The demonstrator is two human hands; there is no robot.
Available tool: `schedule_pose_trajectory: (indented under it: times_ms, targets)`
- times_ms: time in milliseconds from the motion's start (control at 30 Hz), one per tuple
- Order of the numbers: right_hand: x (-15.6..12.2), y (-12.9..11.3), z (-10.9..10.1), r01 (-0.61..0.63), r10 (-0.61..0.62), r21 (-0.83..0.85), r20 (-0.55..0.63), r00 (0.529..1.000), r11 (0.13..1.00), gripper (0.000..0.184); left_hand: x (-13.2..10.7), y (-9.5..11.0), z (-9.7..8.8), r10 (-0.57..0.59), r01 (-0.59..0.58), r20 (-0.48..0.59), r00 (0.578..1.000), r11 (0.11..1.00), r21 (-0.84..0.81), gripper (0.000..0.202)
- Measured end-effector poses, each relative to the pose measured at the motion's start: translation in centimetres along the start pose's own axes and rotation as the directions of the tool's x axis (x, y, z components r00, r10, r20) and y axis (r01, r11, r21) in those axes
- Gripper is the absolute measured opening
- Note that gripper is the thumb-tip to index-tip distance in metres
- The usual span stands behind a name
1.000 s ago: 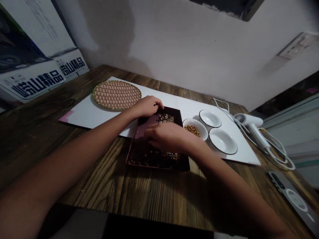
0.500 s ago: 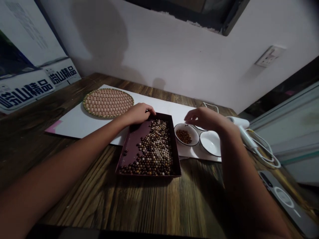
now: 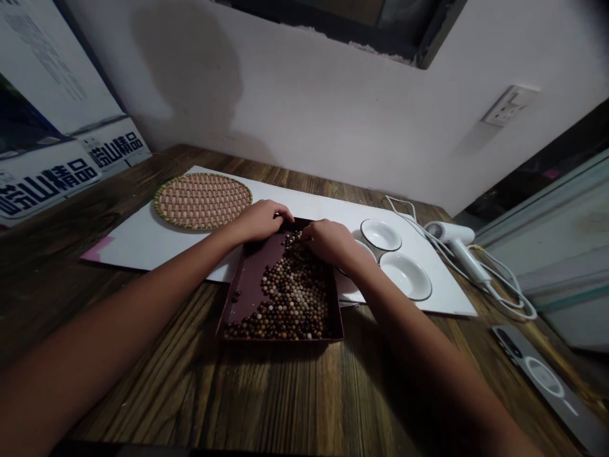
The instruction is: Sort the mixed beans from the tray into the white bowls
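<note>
My left hand (image 3: 261,220) curls over the far left corner of a dark maroon tray (image 3: 247,279), its fingertips on the rim. My right hand (image 3: 328,242) is at the tray's far edge, fingertips down among a heap of small round brown, tan and cream beads (image 3: 295,298). The beads fill the near right part of the tray, and a few lie apart on the bare left side. Behind my right wrist, a white bowl (image 3: 365,249) is mostly hidden, and its contents do not show.
Two more white bowls (image 3: 380,235) stand right of the tray on a white board (image 3: 143,246), beside a round woven mat (image 3: 202,201). A white hair dryer (image 3: 451,244) with its cord lies at right, a phone (image 3: 537,379) at the table's right edge, and printed boards (image 3: 47,184) lean at left.
My right hand has moved left, from above the bowl of brown beads to the tray's far edge. It now hides that bowl. My left hand stays at the tray corner.
</note>
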State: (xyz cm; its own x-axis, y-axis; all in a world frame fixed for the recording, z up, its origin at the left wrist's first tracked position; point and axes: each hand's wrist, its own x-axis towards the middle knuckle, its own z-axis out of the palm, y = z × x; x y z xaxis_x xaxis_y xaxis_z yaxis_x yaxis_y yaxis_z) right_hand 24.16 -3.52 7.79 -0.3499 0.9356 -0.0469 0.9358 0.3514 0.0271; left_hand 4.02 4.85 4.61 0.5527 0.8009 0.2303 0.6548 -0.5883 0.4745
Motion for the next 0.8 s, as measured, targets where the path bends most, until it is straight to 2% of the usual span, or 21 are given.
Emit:
schedule_pose_trajectory:
  times_ms: [333, 467, 567, 667, 733, 800]
  targets:
    - [-0.2, -0.4, -0.3, 0.103, -0.099, -0.105, 0.039, 0.994, 0.989, 0.027, 0.1, -0.2, 0.1, -0.001, 0.001, 0.001, 1.0, 1.0, -0.006, 0.037]
    - [-0.3, -0.8, -0.1, 0.103, -0.099, -0.106, 0.039, 0.994, 0.989, 0.03, 0.2, -0.1, 0.1, 0.012, -0.012, -0.002, 1.0, 1.0, -0.021, 0.038]
    - [-0.2, -0.6, -0.4, 0.082, -0.083, -0.038, -0.026, 0.996, 0.996, 0.03, 0.2, -0.1, 0.1, 0.026, -0.026, 0.001, 1.0, 0.999, -0.036, 0.038]
    - [-0.4, -0.1, -1.3, 0.062, -0.057, 0.06, -0.078, 0.995, 0.996, 0.039, 0.2, -0.1, 0.0, 0.026, -0.026, 0.007, 1.0, 0.999, -0.047, 0.037]
    - [-0.6, 0.2, -1.7, 0.114, -0.109, 0.129, -0.05, 0.993, 0.985, 0.039, 0.1, 0.0, 0.0, 0.024, -0.023, 0.009, 1.0, 0.998, -0.05, 0.037]
    - [-0.8, 0.4, -1.8, 0.216, -0.219, 0.229, -0.01, 0.976, 0.949, 0.026, 0.1, 0.1, 0.0, 0.022, -0.021, 0.011, 1.0, 0.998, -0.054, 0.037]
